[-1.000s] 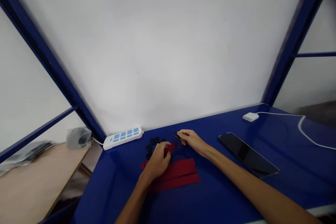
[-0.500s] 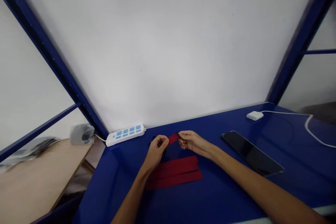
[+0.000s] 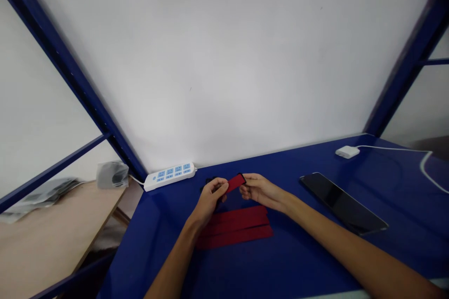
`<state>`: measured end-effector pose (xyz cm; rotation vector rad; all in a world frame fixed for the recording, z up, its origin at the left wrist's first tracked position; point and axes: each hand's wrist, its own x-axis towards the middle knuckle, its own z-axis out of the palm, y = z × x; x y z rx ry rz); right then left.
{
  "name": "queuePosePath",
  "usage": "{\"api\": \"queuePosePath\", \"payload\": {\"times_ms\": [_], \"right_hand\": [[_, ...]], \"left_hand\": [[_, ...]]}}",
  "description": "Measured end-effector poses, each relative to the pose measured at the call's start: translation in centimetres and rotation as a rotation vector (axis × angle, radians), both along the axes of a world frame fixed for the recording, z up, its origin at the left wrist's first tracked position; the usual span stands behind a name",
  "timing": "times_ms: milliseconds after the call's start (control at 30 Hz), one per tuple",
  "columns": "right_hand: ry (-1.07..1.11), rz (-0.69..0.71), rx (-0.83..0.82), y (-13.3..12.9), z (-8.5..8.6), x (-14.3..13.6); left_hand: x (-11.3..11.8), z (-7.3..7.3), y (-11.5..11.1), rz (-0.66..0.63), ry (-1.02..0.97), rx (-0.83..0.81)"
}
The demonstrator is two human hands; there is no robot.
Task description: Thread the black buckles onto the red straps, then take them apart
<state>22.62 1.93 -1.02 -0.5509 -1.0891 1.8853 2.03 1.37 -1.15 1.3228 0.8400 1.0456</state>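
Pinching a red strip in its fingers, the left hand holds it above the counter in the head view; the right hand pinches the black piece at its end. Other red strips lie nearer.

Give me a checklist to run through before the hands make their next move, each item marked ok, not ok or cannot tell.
1. Left hand grips the raised red strip: ok, held between thumb and fingers.
2. Right hand is at the black piece on the strip's end: ok.
3. Black piece is seated squarely on the strip: cannot tell, too small to see.
4. Other red strips lie on the blue table: ok.
5. Loose black pieces are in full view: not ok, the left hand hides part of them.
6. Dark flat device is apart from both hands: ok, off to the right.
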Motion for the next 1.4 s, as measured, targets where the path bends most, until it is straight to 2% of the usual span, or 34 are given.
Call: {"api": "queuePosePath", "payload": {"times_ms": [333, 567, 833, 1000, 1167, 1300, 1400], "right_hand": [[0.036, 0.063, -0.004, -0.3, 0.1, 0.0], [-0.056, -0.008, 0.03, -0.3, 0.2, -0.1], [-0.066, -0.018, 0.037, -0.3, 0.0, -0.1], [-0.127, -0.083, 0.096, -0.4, -0.1, -0.3], [-0.219, -0.13, 0.154, -0.3, -0.5, -0.7], [-0.348, -0.19, 0.271, -0.2, -0.5, -0.8], [-0.425, -0.228, 0.358, -0.2, -0.2, -0.8]], "left_hand": [[0.1, 0.6, -0.1, 0.033, 0.037, 0.019], [-0.1, 0.7, -0.1, 0.055, 0.034, 0.052], [-0.2, 0.6, 0.0, 0.079, 0.067, 0.091], [0.3, 0.3, -0.2, 0.035, 0.054, 0.114], [0.7, 0.9, -1.0, 0.024, 0.1, 0.135], [0.8, 1.2, -1.5, 0.018, 0.194, 0.202], [0.8, 1.1, -1.4, 0.027, 0.166, 0.225]]}}
